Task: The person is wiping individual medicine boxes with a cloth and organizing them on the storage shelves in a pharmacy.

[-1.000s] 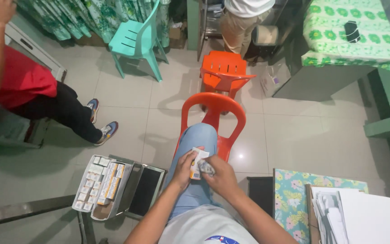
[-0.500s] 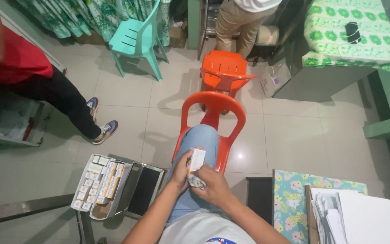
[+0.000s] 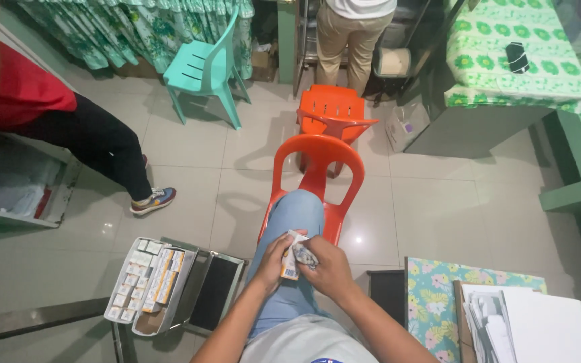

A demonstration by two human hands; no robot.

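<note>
The room has a pale tiled floor (image 3: 189, 202) with green flowery curtains (image 3: 129, 27) at 11 o'clock. At 9 o'clock a person in a red top and black trousers (image 3: 68, 128) stands beside an open drawer (image 3: 15, 188). Near 7 o'clock a long grey tray full of small white and yellow boxes (image 3: 144, 282) sits on a metal frame. A light green plastic chair (image 3: 206, 67) stands at 11 o'clock. Two orange plastic chairs (image 3: 321, 161) stand in a row near 12 o'clock, and past them another person in tan trousers (image 3: 347, 33) stands.

In the middle, over a knee in blue jeans (image 3: 294, 215), both hands meet. The left hand (image 3: 274, 259) has its fingers closed around a small white and yellow box (image 3: 290, 262). The box stands with its long side running from 6 to 12 o'clock. The right hand (image 3: 327, 265) sits just at 3 o'clock from the box and touches it. Its fingers pinch a shiny silver strip of pills (image 3: 306, 254) at the box's top end. Both forearms come up from 6 o'clock, bent in towards each other.

At 4 o'clock is a worktop with a flowery cloth (image 3: 438, 296), and a white box of papers (image 3: 532, 323) rests on it. At 1 o'clock is a table with a green patterned cloth (image 3: 506, 74).
</note>
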